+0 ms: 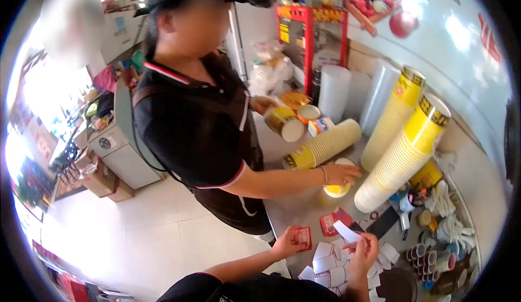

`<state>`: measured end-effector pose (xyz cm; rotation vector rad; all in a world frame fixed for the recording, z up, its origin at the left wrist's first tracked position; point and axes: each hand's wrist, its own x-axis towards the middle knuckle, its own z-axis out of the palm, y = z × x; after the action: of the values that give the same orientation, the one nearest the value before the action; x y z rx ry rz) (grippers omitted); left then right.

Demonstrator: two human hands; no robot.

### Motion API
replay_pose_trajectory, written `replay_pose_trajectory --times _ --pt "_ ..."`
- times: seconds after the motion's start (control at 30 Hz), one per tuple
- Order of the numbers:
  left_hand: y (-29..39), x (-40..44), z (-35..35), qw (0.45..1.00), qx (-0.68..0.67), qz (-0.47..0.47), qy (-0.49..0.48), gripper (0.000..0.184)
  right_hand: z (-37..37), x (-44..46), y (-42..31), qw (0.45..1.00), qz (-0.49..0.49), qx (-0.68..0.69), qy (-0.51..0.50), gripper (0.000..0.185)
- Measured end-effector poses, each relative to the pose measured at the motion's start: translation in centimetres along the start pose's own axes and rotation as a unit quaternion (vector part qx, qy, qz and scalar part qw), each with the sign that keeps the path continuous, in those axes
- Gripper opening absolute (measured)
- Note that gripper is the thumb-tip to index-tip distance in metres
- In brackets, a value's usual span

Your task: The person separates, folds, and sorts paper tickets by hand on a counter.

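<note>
My left hand (286, 243) is closed on a small red printed packet (303, 238) at the table's near edge. In my right hand (364, 251) I pinch a white paper slip (345, 231) by one end, tilted up. Beneath and around that hand lies a loose pile of white paper slips (324, 264). Beyond my hands, more red printed packets (329, 225) lie on the table. A dark phone-like slab (383, 221) is just past my right hand.
Across the table, a co-worker in a black shirt (184, 123) holds a yellow paper tub (283, 124) and touches another tub (337, 191). Tall stacks of yellow tubs (404, 152) stand at right; one stack (325, 144) lies down. Rolls and small items (423, 258) crowd the right side.
</note>
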<state>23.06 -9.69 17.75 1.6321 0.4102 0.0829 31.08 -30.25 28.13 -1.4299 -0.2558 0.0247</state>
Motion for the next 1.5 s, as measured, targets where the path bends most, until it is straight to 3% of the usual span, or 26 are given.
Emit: replay_pose_trajectory --times 0.03,0.13,0.27,0.33,0.4,0.5,0.57,0.67,0.7,0.8,0.93,1.0,1.07,1.1,1.23,1.33,1.4,1.47,1.5 --pt "0.1 -0.8 -0.8 0.987 -0.144 -0.042 -0.056 0.068 0.6 0.1 -0.2 1.0 -0.008 0.0 -0.01 0.009" --pt "1.5 -3.9 -3.6 0.992 -0.059 -0.104 -0.036 0.07 1.9 -0.9 -0.6 0.999 0.007 0.03 0.02 0.012" --pt "-0.2 -6.3 -6.0 0.993 -0.108 -0.039 0.006 0.072 2.6 -1.0 0.1 0.999 -0.017 0.031 -0.015 0.011" --pt "-1.0 -7.3 -7.3 0.993 -0.064 -0.099 0.028 0.071 3.1 -1.3 0.4 0.999 -0.038 0.009 -0.017 0.011" --pt "-1.1 -8.1 -8.0 0.987 -0.128 -0.094 0.029 0.069 4.0 -1.6 -0.1 0.999 -0.041 0.004 -0.025 0.01" --pt "-0.5 -8.9 -9.3 0.993 -0.083 -0.088 0.003 0.065 5.9 -1.7 -1.0 0.993 -0.11 -0.019 -0.026 0.01" --pt "0.6 -9.1 -10.6 0.994 -0.035 -0.099 -0.006 0.064 8.0 -1.8 -2.3 0.97 -0.212 -0.094 -0.067 0.008" --pt "0.9 -9.8 -12.1 0.996 -0.06 -0.064 0.028 0.064 9.9 -2.4 -2.7 0.955 -0.223 -0.191 -0.04 0.007" --pt "0.6 -9.9 -12.4 0.988 -0.142 -0.038 0.037 0.064 10.4 -2.4 -3.5 0.954 -0.216 -0.205 -0.031 0.006" --pt "1.3 -10.8 -13.7 0.991 -0.126 -0.029 0.025 0.062 11.5 -2.7 -3.8 0.94 -0.234 -0.245 -0.03 0.005" --pt "1.6 -12.8 -14.4 0.991 -0.123 -0.024 0.038 0.058 13.6 -4.3 -6.3 0.93 -0.25 -0.262 -0.068 0.009" --pt "1.7 -13.6 -14.6 0.99 -0.135 -0.023 0.027 0.056 14.6 -5.0 -7.7 0.89 -0.32 -0.309 -0.094 0.013" --pt "1.4 -14.3 -14.9 0.99 -0.138 -0.037 0.013 0.052 15.1 -5.5 -8.6 0.88 -0.328 -0.323 -0.117 0.017" --pt "1.4 -14.5 -14.9 0.981 -0.194 -0.027 -0.001 0.045 15.4 -5.7 -8.9 0.87 -0.339 -0.319 -0.161 0.02" --pt "3.6 -15.2 -14.5 0.981 -0.189 -0.026 -0.017 0.021 16.1 -6.2 -9.7 0.833 -0.373 -0.293 -0.284 0.028" --pt "5.6 -14.2 -13.8 0.982 -0.184 -0.021 -0.039 0.017 15.8 -6.5 -9.4 0.866 -0.313 -0.277 -0.276 0.03" --pt "6.7 -13.1 -12.4 0.986 -0.165 -0.009 -0.023 0.016 14.7 -6.3 -7.7 0.867 -0.324 -0.276 -0.259 0.036" --pt "7.4 -11.6 -10.6 0.979 -0.191 0.052 -0.048 0.016 13.6 -6.9 -5.9 0.957 -0.121 -0.198 -0.175 0.047" --pt "8.5 -11.0 -9.5 0.979 -0.184 0.066 -0.055 0.015 13.1 -6.5 -4.7 0.958 -0.082 -0.204 -0.184 0.058"
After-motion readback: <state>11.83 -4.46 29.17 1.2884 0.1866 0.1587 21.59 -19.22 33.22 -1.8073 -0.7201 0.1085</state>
